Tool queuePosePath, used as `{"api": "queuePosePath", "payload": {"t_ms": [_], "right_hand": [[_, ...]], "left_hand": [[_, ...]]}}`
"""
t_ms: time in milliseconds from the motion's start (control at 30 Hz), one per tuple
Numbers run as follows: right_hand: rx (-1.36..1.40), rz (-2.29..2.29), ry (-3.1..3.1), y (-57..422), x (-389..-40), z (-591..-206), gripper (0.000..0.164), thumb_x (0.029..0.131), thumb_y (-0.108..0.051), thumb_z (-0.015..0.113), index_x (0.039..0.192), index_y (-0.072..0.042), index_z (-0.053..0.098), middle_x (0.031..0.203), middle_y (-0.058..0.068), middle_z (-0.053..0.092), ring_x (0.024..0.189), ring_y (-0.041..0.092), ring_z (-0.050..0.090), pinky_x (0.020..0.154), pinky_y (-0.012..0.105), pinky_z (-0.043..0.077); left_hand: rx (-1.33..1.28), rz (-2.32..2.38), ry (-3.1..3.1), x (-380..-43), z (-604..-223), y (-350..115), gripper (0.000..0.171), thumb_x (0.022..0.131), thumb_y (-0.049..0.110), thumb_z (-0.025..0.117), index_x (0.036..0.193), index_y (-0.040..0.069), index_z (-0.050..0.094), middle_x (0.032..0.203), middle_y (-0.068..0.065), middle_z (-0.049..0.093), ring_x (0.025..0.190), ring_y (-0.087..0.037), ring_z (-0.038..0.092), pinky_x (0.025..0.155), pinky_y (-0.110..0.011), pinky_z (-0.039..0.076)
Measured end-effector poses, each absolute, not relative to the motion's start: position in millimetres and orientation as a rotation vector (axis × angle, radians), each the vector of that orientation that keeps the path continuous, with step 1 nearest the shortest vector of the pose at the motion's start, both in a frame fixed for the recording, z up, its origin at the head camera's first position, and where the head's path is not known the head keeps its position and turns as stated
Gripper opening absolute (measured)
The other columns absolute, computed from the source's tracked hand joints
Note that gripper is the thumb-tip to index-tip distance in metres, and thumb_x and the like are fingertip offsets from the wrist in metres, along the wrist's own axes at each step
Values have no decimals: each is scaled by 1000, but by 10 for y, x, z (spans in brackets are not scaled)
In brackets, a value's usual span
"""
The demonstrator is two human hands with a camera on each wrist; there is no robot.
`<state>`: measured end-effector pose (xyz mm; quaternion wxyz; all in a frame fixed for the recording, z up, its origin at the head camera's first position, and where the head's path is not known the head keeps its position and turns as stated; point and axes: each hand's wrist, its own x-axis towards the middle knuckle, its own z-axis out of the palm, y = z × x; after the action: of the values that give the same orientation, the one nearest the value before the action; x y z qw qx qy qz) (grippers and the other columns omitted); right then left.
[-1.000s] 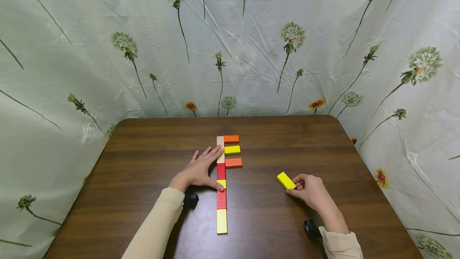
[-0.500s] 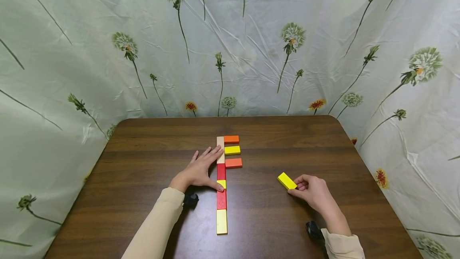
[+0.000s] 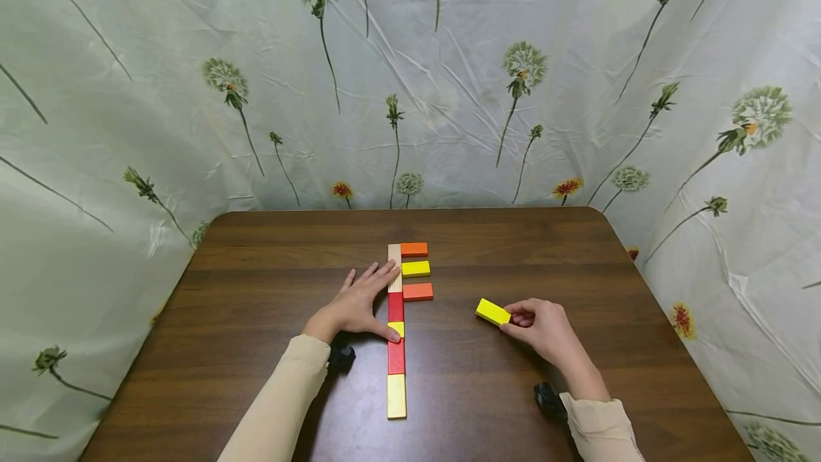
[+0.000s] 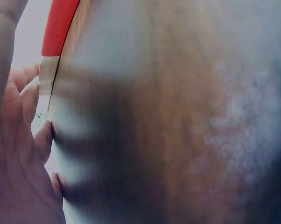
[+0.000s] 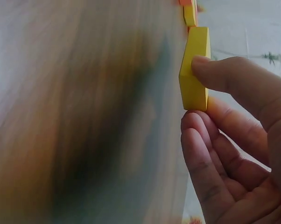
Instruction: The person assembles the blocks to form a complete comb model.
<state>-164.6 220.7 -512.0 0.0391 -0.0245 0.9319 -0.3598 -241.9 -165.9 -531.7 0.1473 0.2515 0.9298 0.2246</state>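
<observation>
My right hand [image 3: 545, 326] pinches a yellow block [image 3: 492, 311] between thumb and fingers, right of the block row. The right wrist view shows the thumb on one broad face of that yellow block [image 5: 194, 91]. My left hand [image 3: 351, 309] is spread across the row, its thumb over a yellow block [image 3: 395, 326] and its fingertips at the plain wooden blocks [image 3: 394, 255]. Lengthwise in this row lie a red block [image 3: 395, 306], another red block [image 3: 396, 360] and a pale yellow block [image 3: 396, 398]. The left hand partly hides the row.
Against the row's right side, an orange block [image 3: 413, 249], a yellow block [image 3: 415, 269] and a reddish-orange block [image 3: 418, 292] stick out sideways, with gaps between them. Everything lies on a dark wooden table [image 3: 256, 262]. A flowered curtain [image 3: 462, 91] hangs behind it.
My right hand has carried the yellow block left and slightly away from me, towards the row, turning it a little flatter across. The left hand stays in place on the row.
</observation>
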Motion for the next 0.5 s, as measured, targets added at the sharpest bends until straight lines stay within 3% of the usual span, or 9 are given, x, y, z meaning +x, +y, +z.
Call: {"api": "queuePosePath", "payload": {"t_ms": [500], "right_hand": [[-389, -1134, 2814, 1690, -1871, -5141, 25, 85, -10, 91, 108, -4, 84, 98, 4, 77, 84, 11, 67, 76, 22, 60]], "left_hand": [[743, 657, 2673, -2415, -5323, -1660, 132, 69, 74, 90, 173, 28, 23, 183, 5, 11, 170, -35, 9, 130, -75, -1]]}}
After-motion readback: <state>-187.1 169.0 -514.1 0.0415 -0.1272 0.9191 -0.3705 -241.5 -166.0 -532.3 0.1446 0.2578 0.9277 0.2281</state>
